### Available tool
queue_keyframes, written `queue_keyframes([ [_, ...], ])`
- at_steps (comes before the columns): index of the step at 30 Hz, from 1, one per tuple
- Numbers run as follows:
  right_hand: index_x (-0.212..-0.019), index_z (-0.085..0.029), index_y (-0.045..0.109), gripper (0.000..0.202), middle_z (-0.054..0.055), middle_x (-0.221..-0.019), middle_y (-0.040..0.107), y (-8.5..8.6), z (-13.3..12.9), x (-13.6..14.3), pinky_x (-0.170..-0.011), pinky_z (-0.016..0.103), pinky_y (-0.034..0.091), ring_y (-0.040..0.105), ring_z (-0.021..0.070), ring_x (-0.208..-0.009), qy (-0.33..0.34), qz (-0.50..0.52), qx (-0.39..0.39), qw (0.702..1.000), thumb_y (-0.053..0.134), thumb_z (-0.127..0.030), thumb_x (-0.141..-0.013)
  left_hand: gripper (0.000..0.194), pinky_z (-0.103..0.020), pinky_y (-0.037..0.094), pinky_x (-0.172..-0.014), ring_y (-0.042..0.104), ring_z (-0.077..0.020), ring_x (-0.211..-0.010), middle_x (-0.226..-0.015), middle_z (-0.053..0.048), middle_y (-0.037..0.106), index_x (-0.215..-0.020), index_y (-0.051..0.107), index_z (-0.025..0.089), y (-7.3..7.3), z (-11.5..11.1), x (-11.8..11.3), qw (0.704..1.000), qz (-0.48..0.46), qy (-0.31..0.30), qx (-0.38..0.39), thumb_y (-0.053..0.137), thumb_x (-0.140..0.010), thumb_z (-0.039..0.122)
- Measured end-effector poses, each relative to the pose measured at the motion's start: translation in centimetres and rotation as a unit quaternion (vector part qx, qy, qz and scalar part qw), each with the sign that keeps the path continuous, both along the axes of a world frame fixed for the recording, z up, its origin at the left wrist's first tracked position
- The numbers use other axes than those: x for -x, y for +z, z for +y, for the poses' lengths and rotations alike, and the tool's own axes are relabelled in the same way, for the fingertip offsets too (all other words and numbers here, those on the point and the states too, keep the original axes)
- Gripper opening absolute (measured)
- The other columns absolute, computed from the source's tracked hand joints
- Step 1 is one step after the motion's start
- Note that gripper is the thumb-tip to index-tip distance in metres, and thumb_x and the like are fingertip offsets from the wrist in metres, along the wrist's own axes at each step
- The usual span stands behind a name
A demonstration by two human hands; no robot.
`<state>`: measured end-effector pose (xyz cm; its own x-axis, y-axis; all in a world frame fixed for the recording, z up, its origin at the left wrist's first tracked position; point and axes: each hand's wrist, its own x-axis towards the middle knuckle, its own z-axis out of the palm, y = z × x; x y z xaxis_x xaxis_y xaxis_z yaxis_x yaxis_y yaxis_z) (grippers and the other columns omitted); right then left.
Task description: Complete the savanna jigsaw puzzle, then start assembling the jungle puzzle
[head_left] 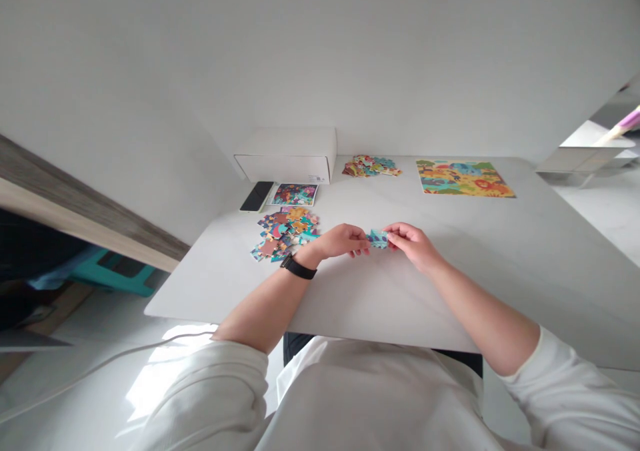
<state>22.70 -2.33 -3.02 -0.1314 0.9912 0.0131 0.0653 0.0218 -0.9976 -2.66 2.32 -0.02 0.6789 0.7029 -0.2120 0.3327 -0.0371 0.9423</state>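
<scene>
Between my two hands is a teal and purple jigsaw puzzle piece (pixel 379 238), held a little above the white table (pixel 360 298). My left hand (pixel 344 240), with a black band on its wrist, pinches its left edge. On the opposite edge, the thumb and fingers of my right hand (pixel 411 243) are closed. Whether it is one piece or two joined ones, I cannot tell. A loose heap of colourful puzzle pieces (pixel 285 231) lies just left of my left hand, partly hidden behind the wrist.
Behind the heap lie a picture card (pixel 294 194) and a phone (pixel 257 196). A white box (pixel 286 156) stands against the wall. Farther right are a second pile of pieces (pixel 371 166) and an animal picture puzzle (pixel 465 178). A cable (pixel 107 359) hangs at the lower left.
</scene>
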Motion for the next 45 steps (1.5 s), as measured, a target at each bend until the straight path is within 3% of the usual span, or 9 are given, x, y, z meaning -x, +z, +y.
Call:
queue_keyframes([
  [4, -0.096, -0.024, 0.074, 0.046, 0.004, -0.085, 0.077, -0.1, 0.0, 0.1, -0.075, 0.036, 0.059, 0.070, 0.0204, -0.077, 0.012, 0.010, 0.031, 0.999, 0.091, -0.059, -0.072, 0.030, -0.025, 0.059, -0.064, 0.070, -0.0133, -0.071, -0.089, -0.008, 0.080, -0.093, 0.074, 0.015, -0.3, 0.1, -0.2, 0.998, -0.029, 0.050, -0.004, 0.079, -0.092, 0.044],
  [9, -0.090, -0.023, 0.076, 0.038, 0.005, -0.087, 0.080, -0.6, -0.2, 0.5, -0.075, 0.035, 0.058, 0.071, 0.0195, -0.077, 0.083, -0.023, 0.059, 0.995, 0.091, -0.054, -0.074, 0.024, -0.023, 0.058, -0.061, 0.070, -0.0126, -0.068, -0.076, -0.004, 0.072, -0.094, 0.070, 0.014, -0.5, 0.2, -0.4, 0.991, -0.050, 0.121, -0.019, 0.077, -0.096, 0.037],
  [15, -0.098, -0.024, 0.076, 0.040, 0.004, -0.086, 0.078, -0.5, 0.0, 0.3, -0.068, 0.032, 0.057, 0.070, 0.0199, -0.077, 0.052, -0.034, 0.060, 0.996, 0.089, -0.054, -0.075, 0.016, -0.023, 0.059, -0.059, 0.069, -0.0122, -0.062, -0.074, -0.003, 0.073, -0.093, 0.071, 0.014, -0.5, 0.2, -0.4, 0.992, -0.022, 0.117, -0.047, 0.074, -0.098, 0.028],
  [21, -0.110, -0.024, 0.075, 0.043, 0.005, -0.090, 0.078, -0.3, -0.2, 0.7, -0.067, 0.031, 0.056, 0.070, 0.0209, -0.080, 0.073, -0.041, 0.030, 0.996, 0.085, -0.053, -0.080, 0.019, -0.024, 0.059, -0.059, 0.071, -0.0139, -0.063, -0.074, -0.005, 0.075, -0.092, 0.069, 0.014, -0.4, 0.0, -0.7, 0.994, -0.015, 0.106, -0.030, 0.077, -0.095, 0.031],
  [25, -0.111, -0.023, 0.075, 0.040, 0.003, -0.088, 0.076, -0.8, -0.1, 0.5, -0.066, 0.030, 0.053, 0.068, 0.0193, -0.077, 0.068, -0.076, 0.002, 0.995, 0.079, -0.051, -0.083, 0.014, -0.023, 0.056, -0.058, 0.071, -0.0141, -0.064, -0.076, -0.006, 0.077, -0.090, 0.070, 0.016, 0.1, 0.4, 0.4, 0.990, 0.066, 0.107, -0.064, 0.070, -0.096, 0.029],
  [27, -0.112, -0.023, 0.075, 0.038, 0.003, -0.088, 0.076, -1.1, 0.1, 0.1, -0.068, 0.031, 0.054, 0.069, 0.0192, -0.078, 0.058, -0.093, -0.013, 0.994, 0.077, -0.049, -0.084, 0.016, -0.023, 0.051, -0.056, 0.068, -0.0137, -0.060, -0.075, -0.005, 0.077, -0.088, 0.072, 0.017, 0.4, 0.8, 1.6, 0.976, 0.153, 0.107, -0.115, 0.068, -0.095, 0.030],
  [31, -0.114, -0.024, 0.076, 0.035, 0.004, -0.092, 0.078, -1.6, 0.3, -0.5, -0.073, 0.032, 0.055, 0.070, 0.0195, -0.080, 0.054, -0.115, -0.030, 0.992, 0.073, -0.047, -0.088, 0.019, -0.026, 0.045, -0.060, 0.067, -0.0154, -0.065, -0.079, -0.005, 0.079, -0.082, 0.077, 0.019, 0.5, 1.6, 3.8, 0.919, 0.285, 0.100, -0.251, 0.067, -0.093, 0.031],
  [39, -0.114, -0.025, 0.077, 0.034, 0.005, -0.094, 0.080, -2.0, 0.3, -0.6, -0.073, 0.032, 0.057, 0.071, 0.0205, -0.081, 0.058, -0.140, -0.041, 0.988, 0.072, -0.049, -0.090, 0.021, -0.029, 0.050, -0.079, 0.072, -0.0224, -0.090, -0.102, -0.009, 0.081, -0.099, 0.082, 0.019, 0.0, 1.9, 4.4, 0.881, 0.316, 0.098, -0.338, 0.068, -0.095, 0.034],
  [45, -0.113, -0.025, 0.077, 0.034, 0.005, -0.092, 0.080, -1.8, 0.2, -0.6, -0.073, 0.033, 0.057, 0.071, 0.0207, -0.079, 0.056, -0.158, -0.048, 0.985, 0.071, -0.050, -0.090, 0.044, -0.034, 0.051, -0.092, 0.073, -0.0282, -0.101, -0.115, -0.012, 0.077, -0.110, 0.081, 0.019, -0.6, 1.7, 4.3, 0.871, 0.325, 0.038, -0.367, 0.088, -0.081, 0.051],
])
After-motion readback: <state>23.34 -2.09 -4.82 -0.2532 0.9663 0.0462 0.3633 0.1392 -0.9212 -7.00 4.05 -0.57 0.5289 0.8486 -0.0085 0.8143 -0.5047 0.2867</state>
